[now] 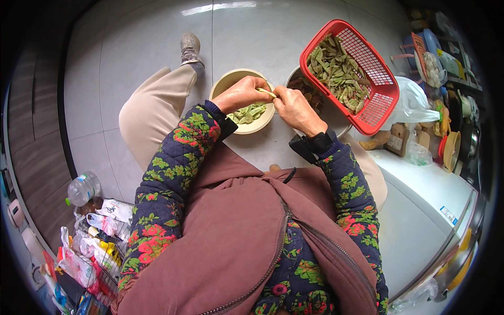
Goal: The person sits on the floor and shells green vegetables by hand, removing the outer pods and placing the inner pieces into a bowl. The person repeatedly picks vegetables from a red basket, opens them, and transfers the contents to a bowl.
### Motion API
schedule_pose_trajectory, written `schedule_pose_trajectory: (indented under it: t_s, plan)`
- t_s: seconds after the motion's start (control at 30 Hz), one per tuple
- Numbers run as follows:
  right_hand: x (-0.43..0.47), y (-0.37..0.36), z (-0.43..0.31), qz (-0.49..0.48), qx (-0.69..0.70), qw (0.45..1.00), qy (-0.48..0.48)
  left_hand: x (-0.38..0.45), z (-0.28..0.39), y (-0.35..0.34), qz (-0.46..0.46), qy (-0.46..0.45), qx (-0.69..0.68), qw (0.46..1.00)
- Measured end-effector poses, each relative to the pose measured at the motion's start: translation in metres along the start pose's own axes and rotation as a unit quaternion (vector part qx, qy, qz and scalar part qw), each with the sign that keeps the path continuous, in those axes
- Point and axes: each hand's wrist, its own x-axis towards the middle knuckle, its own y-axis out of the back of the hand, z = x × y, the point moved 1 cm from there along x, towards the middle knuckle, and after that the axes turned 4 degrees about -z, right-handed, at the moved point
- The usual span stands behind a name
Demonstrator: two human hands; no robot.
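A pale green bean pod [267, 93] stretches between my two hands, pinched at one end by my left hand [242, 92] and at the other by my right hand [300, 109]. Just beneath them, a cream plastic bowl [218, 87] stands on the floor, with pale green pod pieces [249, 113] in its bottom. To the right, a red plastic basket [388, 96] holds many flat, green-brown bean pods [334, 67]. It rests tilted over a metal basin [341, 132], where dark brownish scraps [305, 87] show; the basket hides part of that basin.
Right of my leg is a white appliance [417, 201], with a white plastic bag [409, 102] and cardboard packages behind it. At lower left are a wire rack of plastic bags [104, 252] and a large clear bottle [84, 188]. Grey tiles [157, 39] cover the floor.
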Motion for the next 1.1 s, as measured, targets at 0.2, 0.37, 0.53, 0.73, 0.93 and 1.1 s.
schedule_pose_trajectory:
  t_s: [0.2, 0.37, 0.53, 0.73, 0.93, 1.1]
  plan:
    - [0.006, -0.006, 0.001, 0.014, -0.029, 0.999, 0.004, 0.003, -0.014, 0.004, -0.002, -0.032, -0.044, 0.999]
    - [0.008, -0.006, -0.001, 0.000, -0.025, 1.000, -0.003, 0.002, -0.018, 0.006, -0.019, -0.033, -0.061, 0.997]
    - [0.010, -0.005, 0.000, 0.006, 0.016, 1.000, -0.002, 0.001, -0.016, 0.008, -0.011, -0.025, -0.064, 0.998]
    - [0.010, -0.005, 0.001, 0.014, -0.025, 1.000, -0.012, 0.001, -0.019, 0.009, -0.011, -0.027, -0.017, 0.999]
    - [0.010, -0.005, 0.002, -0.005, -0.013, 0.999, -0.042, -0.001, -0.022, 0.009, 0.000, -0.007, -0.020, 1.000]
    - [0.012, -0.007, 0.002, 0.009, -0.031, 0.999, -0.026, -0.003, -0.021, 0.010, 0.026, 0.010, 0.066, 0.997]
